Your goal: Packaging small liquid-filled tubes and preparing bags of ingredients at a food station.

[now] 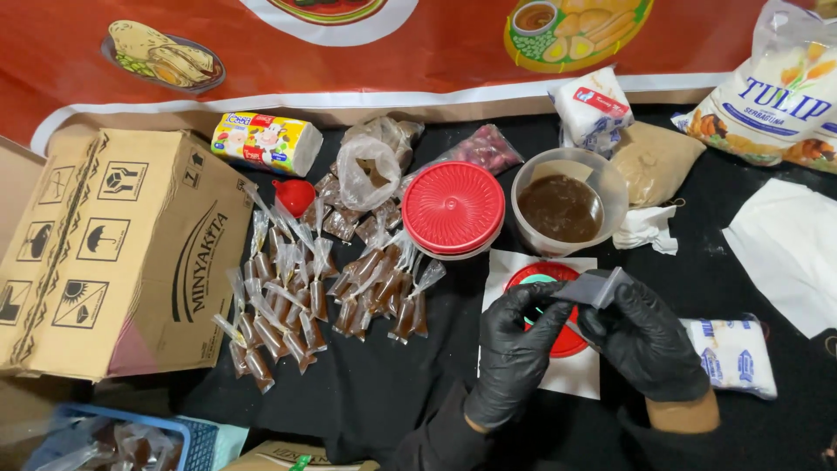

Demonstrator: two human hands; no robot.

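While both gloved hands meet over the small red funnel-like disc [558,336] on white paper, places run from the round red plastic lid [452,208].

Left hand: black-gloved left hand [514,353], below and right of the lid, fingers pinched on the small clear plastic pouch [595,286].
Right hand: black-gloved right hand [645,340], further right, fingers closed on the same pouch.
Pouch: held between both hands, below the lid's right side.
Tub: clear plastic tub of brown sauce [562,208], just right of the lid.
Packets: tied brown sauce packets [314,296], left of the lid.
Box: brown cardboard box [113,253], far left.
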